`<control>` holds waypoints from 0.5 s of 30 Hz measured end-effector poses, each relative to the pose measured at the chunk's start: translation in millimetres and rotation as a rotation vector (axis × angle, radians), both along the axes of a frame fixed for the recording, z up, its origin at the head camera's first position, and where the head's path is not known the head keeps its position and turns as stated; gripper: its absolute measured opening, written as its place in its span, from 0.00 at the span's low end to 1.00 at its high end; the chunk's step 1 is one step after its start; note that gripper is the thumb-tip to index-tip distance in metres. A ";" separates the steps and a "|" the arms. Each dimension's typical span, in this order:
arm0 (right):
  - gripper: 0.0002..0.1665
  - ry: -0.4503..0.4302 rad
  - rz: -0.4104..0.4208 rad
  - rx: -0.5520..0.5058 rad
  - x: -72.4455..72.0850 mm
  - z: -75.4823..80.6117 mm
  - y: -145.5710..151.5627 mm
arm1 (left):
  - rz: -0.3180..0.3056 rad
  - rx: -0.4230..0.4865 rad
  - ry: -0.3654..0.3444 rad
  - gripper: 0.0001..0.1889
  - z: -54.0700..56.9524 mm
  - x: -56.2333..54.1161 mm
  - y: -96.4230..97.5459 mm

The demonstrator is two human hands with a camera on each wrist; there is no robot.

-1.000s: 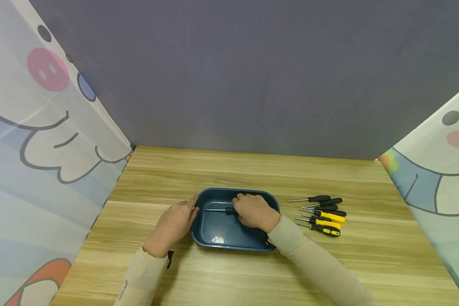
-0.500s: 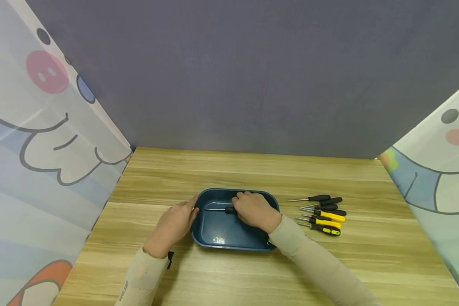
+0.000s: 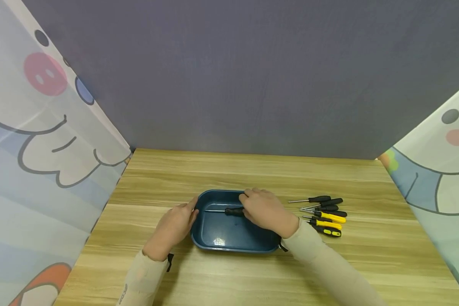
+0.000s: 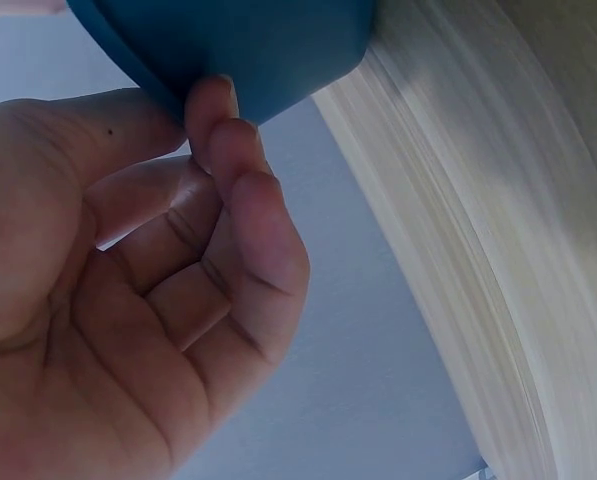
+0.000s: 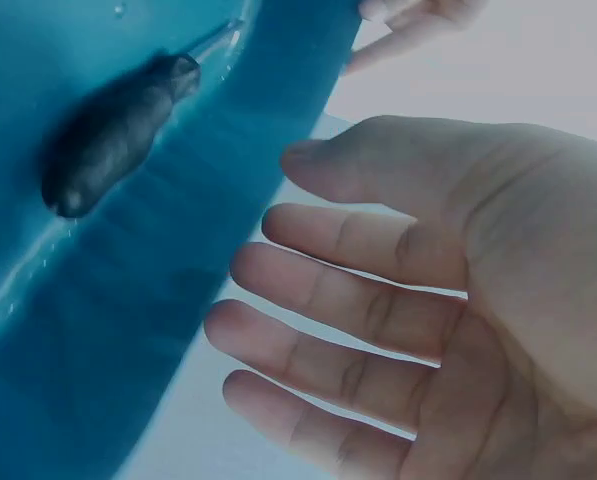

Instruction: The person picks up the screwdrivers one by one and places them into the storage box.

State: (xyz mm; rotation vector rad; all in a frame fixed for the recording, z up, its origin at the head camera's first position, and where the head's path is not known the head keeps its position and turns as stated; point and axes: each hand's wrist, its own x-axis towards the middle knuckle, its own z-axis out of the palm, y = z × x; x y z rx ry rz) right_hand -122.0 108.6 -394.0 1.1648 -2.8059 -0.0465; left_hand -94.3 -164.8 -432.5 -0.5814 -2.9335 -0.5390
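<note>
A dark blue plastic tray (image 3: 229, 250) stands on the table. My left hand (image 3: 174, 227) holds its left end, with the thumb at the rim and the other fingers curled against the outer wall in the left wrist view. One screwdriver (image 3: 235, 211) with a black handle lies in the tray, its thin shaft pointing left. Over the tray's right part is my right hand (image 3: 267, 210), and it covers the handle's end in the head view. In the right wrist view that hand's fingers (image 5: 328, 290) are spread and relaxed beside the rim, apart from the screwdriver handle (image 5: 108, 140).
Right of the tray lies a group of several screwdrivers (image 3: 330, 216), some with black handles and some with yellow ones. A grey panel (image 3: 252, 85) rises behind the wooden table (image 3: 183, 170). Printed cloths (image 3: 42, 127) hang at both sides.
My right hand has let go of the screwdriver and shifted right and slightly up, so more of the handle shows. The left hand stays at the tray's end.
</note>
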 end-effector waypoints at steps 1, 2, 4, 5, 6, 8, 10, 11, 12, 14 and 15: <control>0.12 -0.003 0.001 -0.006 0.7 1.7 3.4 | 0.000 0.002 0.001 0.22 0.3 0.4 0.3; 0.12 -0.006 0.001 -0.010 1.4 3.2 6.9 | 0.001 0.002 -0.001 0.22 0.5 0.7 0.5; 0.12 -0.017 -0.002 -0.023 3.0 5.9 13.9 | 0.003 -0.001 -0.004 0.22 1.2 1.2 0.5; 0.12 -0.021 -0.008 -0.029 3.8 7.2 17.3 | 0.003 -0.002 -0.004 0.22 1.3 1.4 0.3; 0.12 -0.024 -0.014 -0.036 4.9 8.8 21.0 | 0.003 -0.004 -0.003 0.22 1.2 1.4 0.0; 0.12 -0.030 -0.029 -0.044 7.2 11.2 28.3 | 0.000 -0.007 -0.001 0.22 0.2 1.2 -0.5; 0.12 -0.028 -0.045 -0.050 9.5 12.8 35.7 | -0.002 -0.007 0.004 0.22 -0.7 0.7 -0.9; 0.12 -0.021 -0.052 -0.050 10.7 13.5 39.5 | -0.003 -0.006 0.004 0.22 -1.2 0.5 -1.0; 0.13 -0.013 -0.058 -0.052 11.9 14.0 43.5 | -0.003 -0.006 0.004 0.22 -1.7 0.3 -1.2; 0.13 0.006 -0.070 -0.057 14.1 14.5 51.4 | -0.004 -0.004 0.002 0.22 -2.2 0.1 -1.3; 0.14 0.019 -0.077 -0.061 15.2 14.8 55.6 | -0.004 -0.002 0.001 0.22 -2.3 -0.1 -1.4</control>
